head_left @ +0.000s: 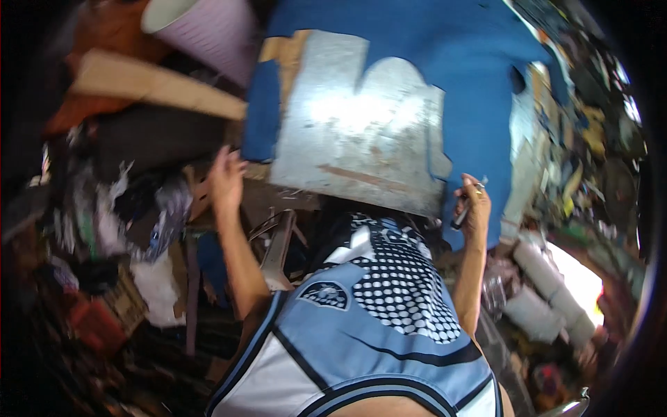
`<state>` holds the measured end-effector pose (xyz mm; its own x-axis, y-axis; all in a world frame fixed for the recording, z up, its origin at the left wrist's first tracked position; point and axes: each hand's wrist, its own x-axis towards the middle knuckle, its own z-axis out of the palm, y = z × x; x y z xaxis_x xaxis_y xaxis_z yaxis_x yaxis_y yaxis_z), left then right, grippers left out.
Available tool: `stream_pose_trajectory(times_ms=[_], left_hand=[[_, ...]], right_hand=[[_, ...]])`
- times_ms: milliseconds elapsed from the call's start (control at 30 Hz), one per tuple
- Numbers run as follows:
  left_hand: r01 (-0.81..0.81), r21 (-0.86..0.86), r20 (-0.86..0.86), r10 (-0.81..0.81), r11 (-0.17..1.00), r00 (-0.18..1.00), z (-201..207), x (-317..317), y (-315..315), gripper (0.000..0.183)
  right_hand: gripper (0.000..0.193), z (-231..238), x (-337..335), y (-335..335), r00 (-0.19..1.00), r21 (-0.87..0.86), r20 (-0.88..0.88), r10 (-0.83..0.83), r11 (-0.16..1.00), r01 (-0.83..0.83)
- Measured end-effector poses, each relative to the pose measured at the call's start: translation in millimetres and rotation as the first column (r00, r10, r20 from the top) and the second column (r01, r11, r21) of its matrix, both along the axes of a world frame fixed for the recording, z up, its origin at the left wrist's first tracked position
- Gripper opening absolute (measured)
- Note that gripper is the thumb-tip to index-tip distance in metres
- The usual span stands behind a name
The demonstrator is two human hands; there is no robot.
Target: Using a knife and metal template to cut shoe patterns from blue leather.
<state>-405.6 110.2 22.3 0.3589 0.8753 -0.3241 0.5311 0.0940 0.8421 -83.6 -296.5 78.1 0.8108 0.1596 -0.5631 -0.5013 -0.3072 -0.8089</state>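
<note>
Holding slim dark tool (pixel 458 217) in curled right grip (pixel 477 206), beside blue sheet (pixel 479 132) with cut-out edges, spread across metal-faced tabletop (pixel 333 149), likely for firm, flat backing. With left grip (pixel 226 179) loosely open, apparently empty, near tabletop's left corner.

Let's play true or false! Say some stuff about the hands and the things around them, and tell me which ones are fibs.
1. The right hand holds a small dark thing. True.
2. Both hands are full. False: nothing shows in the left hand.
3. Shiny grey metal shows next to the blue sheet. True.
4. The blue sheet has only straight edges. False: some of its edges curve.
5. A pale purple bin is near the top left. True.
</note>
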Motion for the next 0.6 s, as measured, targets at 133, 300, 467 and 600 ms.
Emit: stream_pose_trajectory(times_ms=[133,300,467,600], left_hand=[[-0.034,0.305,-0.196,0.098,0.952,0.976,5.5,79.6,-49.2,0.043],[0.258,0.514,-0.101,-0.241,0.819,0.965,38.9,152.7,-81.6,0.033],[0.587,0.663,-0.111,-0.714,0.464,0.691,32.7,228.6,-135.8,0.025],[0.585,0.665,0.010,-0.789,0.464,0.615,28.0,280.0,-151.5,0.026]], right_hand=[[0.033,-3.6,50.1,-82.9,0.990,-0.152,0.108,-0.093,0.982,0.109],[0.023,-25.2,-12.9,-141.2,0.943,-0.377,0.255,-0.213,0.876,0.300],[0.020,-49.4,-63.5,-147.7,0.903,-0.472,0.337,-0.265,0.783,0.406],[0.026,-40.7,-78.2,-130.8,0.818,-0.350,0.278,-0.504,0.740,0.575]])
